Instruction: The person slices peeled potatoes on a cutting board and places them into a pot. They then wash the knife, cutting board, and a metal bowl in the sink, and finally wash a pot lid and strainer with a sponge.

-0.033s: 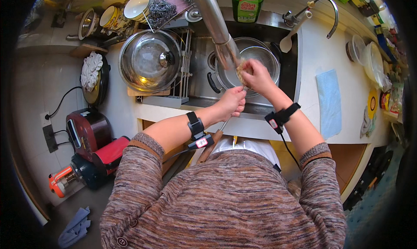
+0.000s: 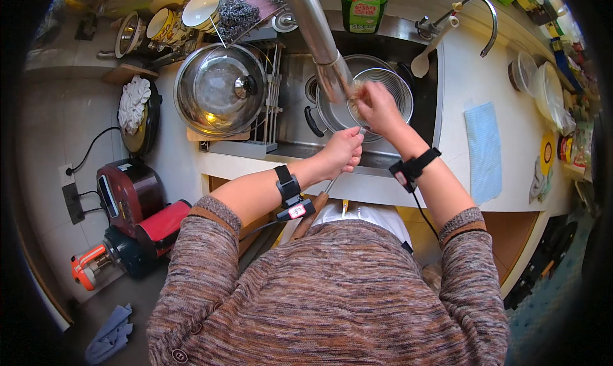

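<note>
My left hand (image 2: 345, 152) is closed around the metal shaft of a long-handled strainer (image 2: 397, 104). Its round mesh head lies over a two-handled metal pot (image 2: 327, 114) in the sink, and its wooden handle end slants back toward my body. Over the strainer's near-left side, my right hand (image 2: 378, 107) is closed on a tan, rough-looking scrubber (image 2: 355, 91), mostly hidden by the fingers. Close beside that hand is the lower end of a thick metal faucet pipe (image 2: 332, 72).
A glass lid (image 2: 214, 88) rests left of the sink (image 2: 294, 136) beside a dish rack (image 2: 271, 104). A green bottle (image 2: 364, 12) stands behind. On the right counter lie a blue cloth (image 2: 483, 149) and, at the sink edge, a pale spoon (image 2: 421, 65).
The strainer head has shifted slightly right and nearer. My right hand has moved a little right, off the strainer's neck toward its mesh; my left hand has barely moved.
</note>
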`<state>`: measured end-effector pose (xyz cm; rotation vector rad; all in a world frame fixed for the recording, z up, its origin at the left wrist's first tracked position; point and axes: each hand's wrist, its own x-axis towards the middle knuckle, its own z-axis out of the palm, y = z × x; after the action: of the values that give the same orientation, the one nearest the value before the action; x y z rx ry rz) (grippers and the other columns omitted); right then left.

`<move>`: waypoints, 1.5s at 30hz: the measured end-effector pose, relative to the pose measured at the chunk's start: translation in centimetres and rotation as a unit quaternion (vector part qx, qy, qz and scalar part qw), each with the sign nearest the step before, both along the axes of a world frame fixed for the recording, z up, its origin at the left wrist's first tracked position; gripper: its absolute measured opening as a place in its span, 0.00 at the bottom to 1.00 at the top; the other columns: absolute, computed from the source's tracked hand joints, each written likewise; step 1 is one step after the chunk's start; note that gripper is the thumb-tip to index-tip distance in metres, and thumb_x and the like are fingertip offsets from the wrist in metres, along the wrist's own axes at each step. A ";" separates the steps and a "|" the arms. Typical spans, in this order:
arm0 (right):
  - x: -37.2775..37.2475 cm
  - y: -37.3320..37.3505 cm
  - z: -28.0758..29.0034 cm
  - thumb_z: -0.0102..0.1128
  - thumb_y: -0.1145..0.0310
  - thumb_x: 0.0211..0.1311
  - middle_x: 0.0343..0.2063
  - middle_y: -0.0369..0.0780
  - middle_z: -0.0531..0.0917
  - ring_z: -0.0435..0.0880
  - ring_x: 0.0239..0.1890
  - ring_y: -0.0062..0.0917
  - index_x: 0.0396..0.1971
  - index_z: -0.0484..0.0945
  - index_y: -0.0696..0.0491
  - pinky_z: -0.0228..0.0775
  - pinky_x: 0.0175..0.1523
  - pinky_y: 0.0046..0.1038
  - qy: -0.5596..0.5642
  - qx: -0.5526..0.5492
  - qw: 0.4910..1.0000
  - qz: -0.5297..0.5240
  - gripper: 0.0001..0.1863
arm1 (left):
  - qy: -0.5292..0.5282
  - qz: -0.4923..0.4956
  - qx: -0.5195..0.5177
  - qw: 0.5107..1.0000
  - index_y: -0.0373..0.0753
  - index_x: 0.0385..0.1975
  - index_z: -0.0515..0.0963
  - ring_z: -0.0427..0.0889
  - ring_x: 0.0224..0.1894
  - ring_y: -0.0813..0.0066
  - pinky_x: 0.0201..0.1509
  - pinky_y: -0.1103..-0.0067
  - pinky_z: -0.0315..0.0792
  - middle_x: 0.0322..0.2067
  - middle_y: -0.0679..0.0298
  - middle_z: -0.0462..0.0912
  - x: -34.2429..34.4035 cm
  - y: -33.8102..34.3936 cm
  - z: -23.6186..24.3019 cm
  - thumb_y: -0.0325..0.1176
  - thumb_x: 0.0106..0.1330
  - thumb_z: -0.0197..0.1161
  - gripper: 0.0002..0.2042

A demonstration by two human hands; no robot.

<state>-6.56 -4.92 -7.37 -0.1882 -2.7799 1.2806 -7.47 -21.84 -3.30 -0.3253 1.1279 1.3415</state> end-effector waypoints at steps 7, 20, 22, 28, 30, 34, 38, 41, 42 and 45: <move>0.9 1.1 1.7 0.58 0.68 0.48 0.31 0.49 0.80 0.82 0.34 0.43 0.32 0.74 0.55 0.75 0.41 0.39 -0.175 0.196 0.963 0.050 0.11 | 0.020 0.013 -0.022 0.999 0.50 0.31 0.62 0.54 0.13 0.86 0.12 0.86 0.47 0.16 0.76 0.57 -0.1 -0.5 0.1 0.37 0.72 0.46 0.06; -0.1 1.2 1.4 0.60 0.66 0.49 0.30 0.45 0.80 0.83 0.32 0.36 0.32 0.75 0.52 0.77 0.36 0.34 -0.181 0.288 0.939 -0.039 0.11 | 0.031 0.043 -0.018 0.998 0.50 0.40 0.64 0.54 0.12 0.86 0.11 0.86 0.47 0.15 0.75 0.57 -0.4 -0.8 -0.3 0.36 0.71 0.48 0.03; 0.1 0.3 1.3 0.63 0.65 0.44 0.32 0.49 0.82 0.82 0.35 0.43 0.35 0.76 0.55 0.75 0.41 0.38 -0.218 -0.028 0.975 0.040 0.16 | 0.011 0.017 -0.030 0.999 0.49 0.37 0.63 0.54 0.11 0.86 0.11 0.86 0.47 0.15 0.75 0.56 -0.1 -0.7 -0.3 0.36 0.71 0.48 0.03; -3.0 0.9 1.4 0.56 0.69 0.51 0.25 0.39 0.74 0.78 0.27 0.32 0.28 0.70 0.49 0.75 0.31 0.31 0.158 0.332 0.925 -0.092 0.05 | 0.040 0.022 -0.003 0.999 0.48 0.39 0.63 0.53 0.12 0.86 0.11 0.87 0.47 0.15 0.75 0.56 0.0 -0.4 0.0 0.36 0.71 0.47 0.03; -2.3 1.8 1.2 0.55 0.69 0.53 0.27 0.39 0.76 0.81 0.29 0.31 0.30 0.72 0.49 0.76 0.27 0.30 0.043 0.387 0.917 -0.092 0.04 | 0.031 0.037 -0.007 0.999 0.48 0.42 0.64 0.54 0.12 0.86 0.11 0.87 0.47 0.15 0.75 0.57 -0.5 -0.7 0.1 0.36 0.71 0.46 0.04; 0.7 0.8 0.1 0.56 0.65 0.52 0.30 0.46 0.81 0.83 0.33 0.39 0.32 0.74 0.53 0.76 0.36 0.37 -0.211 0.191 0.958 0.017 0.09 | 0.019 0.026 -0.010 0.999 0.49 0.35 0.63 0.53 0.11 0.85 0.11 0.85 0.47 0.15 0.75 0.57 -0.6 -0.7 0.0 0.35 0.71 0.46 0.02; 0.5 -2.0 0.0 0.59 0.67 0.53 0.31 0.45 0.78 0.78 0.34 0.43 0.37 0.74 0.53 0.73 0.38 0.38 -0.001 -0.190 0.981 -0.023 0.12 | 0.000 0.015 -0.024 1.000 0.49 0.31 0.62 0.53 0.11 0.85 0.10 0.85 0.46 0.15 0.74 0.57 -0.7 -0.4 -0.1 0.36 0.70 0.49 0.06; -0.3 -2.5 1.9 0.59 0.70 0.53 0.32 0.44 0.75 0.77 0.35 0.41 0.39 0.74 0.51 0.73 0.37 0.37 0.147 -0.082 0.986 -0.003 0.12 | 0.037 0.049 -0.034 0.998 0.48 0.31 0.62 0.54 0.11 0.85 0.11 0.85 0.46 0.15 0.74 0.58 -0.8 -0.4 -0.1 0.37 0.70 0.49 0.06; -0.8 -2.0 2.6 0.58 0.71 0.53 0.32 0.43 0.73 0.77 0.35 0.40 0.40 0.74 0.50 0.73 0.37 0.36 0.154 -0.020 0.987 0.042 0.12 | 0.046 0.014 -0.042 0.998 0.47 0.32 0.62 0.56 0.12 0.85 0.11 0.85 0.48 0.15 0.74 0.59 -0.9 -0.5 -0.1 0.37 0.70 0.49 0.06; -2.7 0.1 3.9 0.58 0.72 0.52 0.33 0.44 0.72 0.78 0.35 0.40 0.39 0.75 0.50 0.74 0.37 0.36 0.133 0.118 0.982 0.058 0.13 | 0.082 -0.065 -0.044 0.993 0.47 0.34 0.63 0.55 0.12 0.85 0.12 0.85 0.49 0.15 0.75 0.58 -0.4 -0.5 0.0 0.37 0.71 0.49 0.05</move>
<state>-9.29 -4.79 -3.44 0.1517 -2.7096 0.9043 -7.84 -22.38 -3.30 -0.2038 1.3262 1.2215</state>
